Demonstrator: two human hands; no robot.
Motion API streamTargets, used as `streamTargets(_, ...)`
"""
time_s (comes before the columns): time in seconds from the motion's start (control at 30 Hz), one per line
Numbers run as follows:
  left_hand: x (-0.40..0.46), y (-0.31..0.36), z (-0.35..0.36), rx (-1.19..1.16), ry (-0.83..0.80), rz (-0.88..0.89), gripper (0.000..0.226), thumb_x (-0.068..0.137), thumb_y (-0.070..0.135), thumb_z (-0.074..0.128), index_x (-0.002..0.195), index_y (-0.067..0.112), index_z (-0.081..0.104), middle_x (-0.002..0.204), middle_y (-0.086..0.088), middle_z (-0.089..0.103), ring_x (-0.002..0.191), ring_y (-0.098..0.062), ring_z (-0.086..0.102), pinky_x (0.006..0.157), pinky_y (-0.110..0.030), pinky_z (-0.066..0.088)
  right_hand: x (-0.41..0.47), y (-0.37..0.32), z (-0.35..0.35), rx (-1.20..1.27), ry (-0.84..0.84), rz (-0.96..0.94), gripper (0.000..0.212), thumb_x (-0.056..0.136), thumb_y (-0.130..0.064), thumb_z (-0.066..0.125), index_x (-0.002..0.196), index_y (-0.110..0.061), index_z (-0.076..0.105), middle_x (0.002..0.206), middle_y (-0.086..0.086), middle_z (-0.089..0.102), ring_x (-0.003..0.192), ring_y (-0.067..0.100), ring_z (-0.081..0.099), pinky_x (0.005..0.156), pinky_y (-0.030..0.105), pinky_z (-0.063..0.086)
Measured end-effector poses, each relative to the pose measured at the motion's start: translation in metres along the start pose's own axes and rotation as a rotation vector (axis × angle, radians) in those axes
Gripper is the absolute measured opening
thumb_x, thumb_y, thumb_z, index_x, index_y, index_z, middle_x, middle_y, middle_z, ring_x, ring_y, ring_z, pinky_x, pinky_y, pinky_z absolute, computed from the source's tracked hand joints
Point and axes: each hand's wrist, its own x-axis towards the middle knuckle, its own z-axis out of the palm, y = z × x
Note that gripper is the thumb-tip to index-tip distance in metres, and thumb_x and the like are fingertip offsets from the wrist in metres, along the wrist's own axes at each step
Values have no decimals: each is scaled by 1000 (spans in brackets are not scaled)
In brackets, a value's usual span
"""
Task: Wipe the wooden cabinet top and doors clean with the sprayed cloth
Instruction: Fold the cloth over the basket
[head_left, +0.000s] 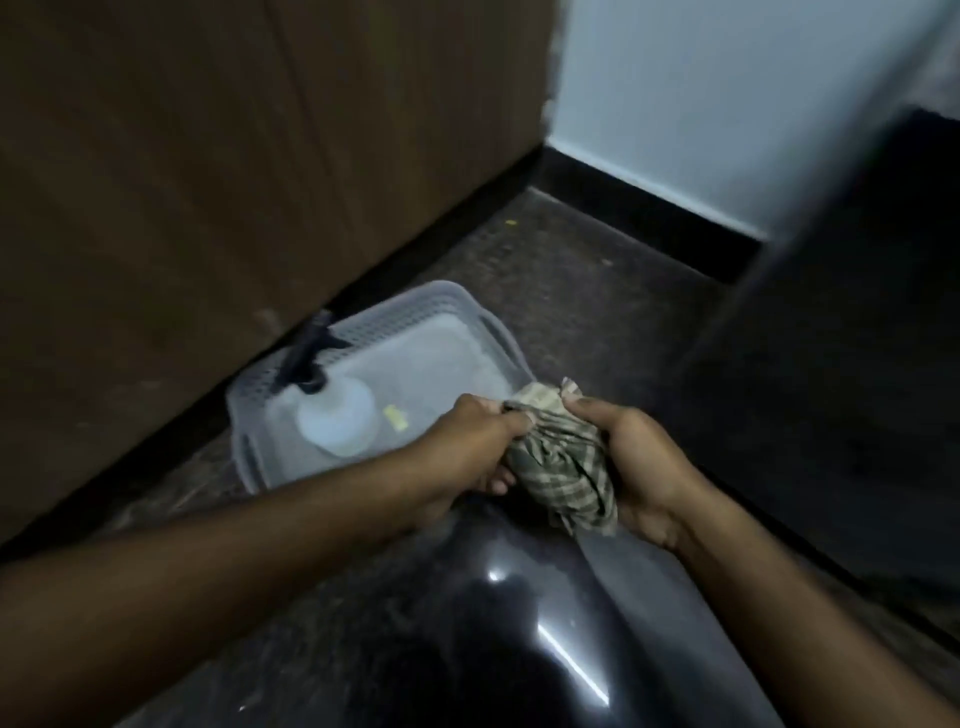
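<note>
Checked cloth (563, 467) between both hands.

Cloth (563, 470): olive-green and cream plaid, bunched. Basket (452, 304): translucent pale grey plastic, perforated grid walls, lower centre of frame. Spray bottle (337, 421) in it: cloudy white body, dark navy-black trigger head. Small yellow label or scrap (395, 417) on the basket bottom. Cabinet doors (208, 156), upper left: dark brown wood. Wall (727, 104), upper right: pale blue, black skirting (649, 218). Floor (571, 291): dark brown, speckled.
</note>
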Motion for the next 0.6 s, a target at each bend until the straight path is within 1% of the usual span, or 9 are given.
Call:
streamTargets(0.07,6,-6,-36,-29,106,1,25,99,31,56,104,8,64,95,-13,72,74,-27,64,64,-38,53,29,-5,26,-110,-38,24,45,105,-29,40,124,2,65,120,24,68,115,37,65,109,50,45)
streamTargets(0.13,13,-10,-65,-69,208,5,32,98,32,57,124,12,55,107,-10,70,88,-30,69,74,-42,57,58,-9,51,-200,-66,38,43,105,-28,40,123,1,66,118,23,70,113,36,67,106,49,48)
streamTargets(0.2,14,-12,-82,-88,306,15,38,98,29,57,133,18,46,102,-3,66,90,-24,67,80,-41,56,81,-12,67,-260,-53,38,40,105,-27,41,121,-1,67,114,21,72,107,34,70,95,44,54)
streamTargets(0.27,17,-16,-83,-91,352,45,40,98,24,56,136,18,44,93,1,62,85,-19,62,78,-36,50,100,-14,72,-310,-7,56,38,103,-25,43,118,-1,68,109,21,74,99,33,72,85,40,58)
streamTargets(0.33,22,-18,-76,-114,350,40,43,99,23,55,139,15,43,96,1,61,89,-18,61,78,-32,48,115,-14,69,-360,59,82,37,103,-25,44,117,-1,69,107,21,74,99,34,72,87,42,58)
streamTargets(0.4,33,-19,-69,-129,355,19,51,99,26,55,146,14,39,118,-2,62,106,-20,61,89,-31,49,129,-15,65,-429,103,74,35,102,-26,45,115,-4,69,105,20,75,99,35,72,92,47,57)
streamTargets(0.5,49,-18,-67,-126,426,13,58,100,32,53,152,15,34,147,-8,49,130,-25,52,109,-39,44,149,-15,64,-615,132,-41,31,94,-30,52,108,-11,73,100,12,77,93,30,74,92,51,57)
streamTargets(0.57,56,-18,-69,-93,478,41,55,101,32,52,151,15,37,150,-7,46,130,-23,51,109,-36,43,160,-13,68,-717,150,-116,26,97,-28,54,101,-13,74,92,7,78,86,24,76,87,48,60)
streamTargets(0.6,58,-18,-70,-91,493,60,52,101,30,51,149,15,40,147,-6,48,124,-20,53,103,-32,44,164,-12,70,-757,150,-145,24,99,-27,54,99,-13,73,90,7,78,83,22,76,84,46,61)
